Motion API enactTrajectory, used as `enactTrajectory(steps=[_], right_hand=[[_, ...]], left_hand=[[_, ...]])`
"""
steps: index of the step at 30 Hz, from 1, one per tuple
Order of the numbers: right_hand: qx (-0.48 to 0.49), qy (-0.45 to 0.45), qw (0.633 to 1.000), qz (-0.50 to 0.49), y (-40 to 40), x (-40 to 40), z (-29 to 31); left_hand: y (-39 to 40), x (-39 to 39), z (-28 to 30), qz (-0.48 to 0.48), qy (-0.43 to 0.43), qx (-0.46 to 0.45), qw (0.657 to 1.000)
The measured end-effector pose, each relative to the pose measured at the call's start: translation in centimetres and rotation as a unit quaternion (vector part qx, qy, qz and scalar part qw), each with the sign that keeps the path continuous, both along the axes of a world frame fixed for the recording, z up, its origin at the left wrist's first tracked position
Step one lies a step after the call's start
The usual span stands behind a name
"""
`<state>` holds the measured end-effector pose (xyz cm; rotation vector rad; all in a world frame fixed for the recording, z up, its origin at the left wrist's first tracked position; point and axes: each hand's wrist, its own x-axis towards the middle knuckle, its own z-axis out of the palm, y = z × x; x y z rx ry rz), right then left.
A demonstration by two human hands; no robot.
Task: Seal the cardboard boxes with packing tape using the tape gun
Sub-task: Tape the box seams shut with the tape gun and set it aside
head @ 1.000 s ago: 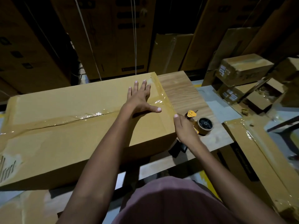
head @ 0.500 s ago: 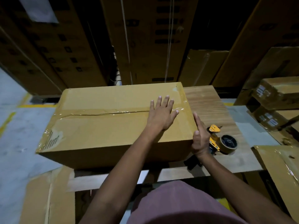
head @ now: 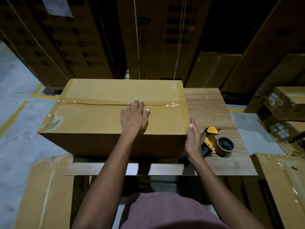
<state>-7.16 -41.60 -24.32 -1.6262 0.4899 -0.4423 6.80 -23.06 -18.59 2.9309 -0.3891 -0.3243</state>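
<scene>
Big cardboard box (head: 115,116) sits on the wooden table (head: 208,103), its left end hanging past the table edge. The centre seam already carries a strip of clear tape (head: 99,103) — glossy, wrinkled near the left end.

Left hand (head: 134,119) lies flat on the box top, fingers straight and spread, fingertips on the taped seam; pressing, not gripping. Right hand (head: 192,139) is held edge-on against the box's right side near the front corner, fingers straight, holding nothing.

Tape gun (head: 214,142) (yellow frame, brown roll) lies on the table just beside the right hand, on its far side from the box — not held; contact unclear.

Handling judgement: the box looks stiff-walled and bulky, weight unknown; best moved with flat palms on opposite faces or under the bottom edges. Taped surfaces are likely slick. The gun is rigid; take it by its dark handle, partly hidden behind the right hand.
</scene>
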Motion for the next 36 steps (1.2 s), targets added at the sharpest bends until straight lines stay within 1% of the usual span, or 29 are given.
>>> enactTrajectory(steps=[4, 6, 7, 8, 9, 11, 12, 13, 15, 17, 19, 20, 21, 23, 27, 29, 31, 33, 35, 36], right_hand=[[0.026, 0.002, 0.999, -0.021, 0.4, 0.0, -0.6], [0.031, 0.034, 0.998, -0.049, 0.7, 0.3, -0.6], [0.020, 0.055, 0.996, -0.060, 0.9, 0.4, -0.3], [-0.016, 0.088, 0.993, -0.071, 1.1, 0.5, 0.3], [-0.078, 0.127, 0.985, -0.083, 1.3, 0.6, 1.1], [-0.231, 0.202, 0.948, -0.089, 1.9, 0.5, 2.9], [-0.289, 0.225, 0.927, -0.078, 2.7, 0.4, 4.1], [-0.331, 0.245, 0.909, -0.058, 3.7, 0.6, 4.6], [-0.378, 0.305, 0.874, 0.000, 7.0, 0.6, 6.1], [-0.435, 0.313, 0.839, 0.093, 11.3, 0.8, 6.3], [-0.496, 0.284, 0.797, 0.195, 15.1, 1.2, 5.5], [-0.515, 0.271, 0.783, 0.222, 16.2, 1.6, 4.9], [-0.520, 0.260, 0.782, 0.226, 16.7, 2.1, 4.4], [-0.515, 0.236, 0.798, 0.204, 16.3, 3.0, 3.7], [-0.493, 0.185, 0.831, 0.178, 13.3, 5.3, 3.4], [-0.487, 0.183, 0.842, 0.143, 12.1, 6.8, 3.4], [-0.478, 0.201, 0.850, 0.089, 11.2, 8.4, 3.5], [-0.425, 0.230, 0.875, 0.030, 11.0, 9.6, 4.3], [-0.307, 0.237, 0.922, -0.014, 11.9, 10.2, 5.4], [-0.247, 0.231, 0.941, -0.020, 12.5, 10.3, 6.0]], left_hand=[[5.9, 1.0, 0.1, 0.064, -0.015, 0.008, 0.998], [8.4, 1.5, 0.0, 0.090, -0.025, 0.006, 0.996], [9.5, 1.7, 0.0, 0.102, -0.030, 0.004, 0.994], [10.5, 1.9, -0.1, 0.113, -0.036, -0.001, 0.993], [11.6, 2.0, -0.3, 0.122, -0.044, -0.008, 0.992], [13.5, 2.2, -0.5, 0.141, -0.061, -0.023, 0.988], [14.4, 2.3, -0.5, 0.149, -0.070, -0.029, 0.986], [15.2, 2.4, -0.7, 0.151, -0.081, -0.034, 0.985], [16.7, 2.7, -0.7, 0.133, -0.106, -0.054, 0.984], [18.5, 3.2, -0.9, 0.117, -0.139, -0.073, 0.981], [20.5, 4.0, -0.8, 0.137, -0.157, -0.048, 0.977], [21.5, 4.4, -0.7, 0.157, -0.153, -0.028, 0.975], [22.5, 4.8, -0.5, 0.178, -0.144, -0.011, 0.973], [23.8, 5.4, -0.4, 0.203, -0.127, -0.002, 0.971], [23.9, 5.1, 0.4, 0.198, -0.097, 0.015, 0.975], [23.0, 4.4, 0.8, 0.191, -0.077, 0.024, 0.978], [21.3, 3.1, 1.8, 0.185, -0.051, 0.043, 0.980], [19.4, 1.4, 2.8, 0.152, -0.053, 0.070, 0.984], [17.7, -0.6, 4.1, 0.104, -0.073, 0.076, 0.989], [16.8, -1.6, 4.7, 0.080, -0.071, 0.066, 0.992]])
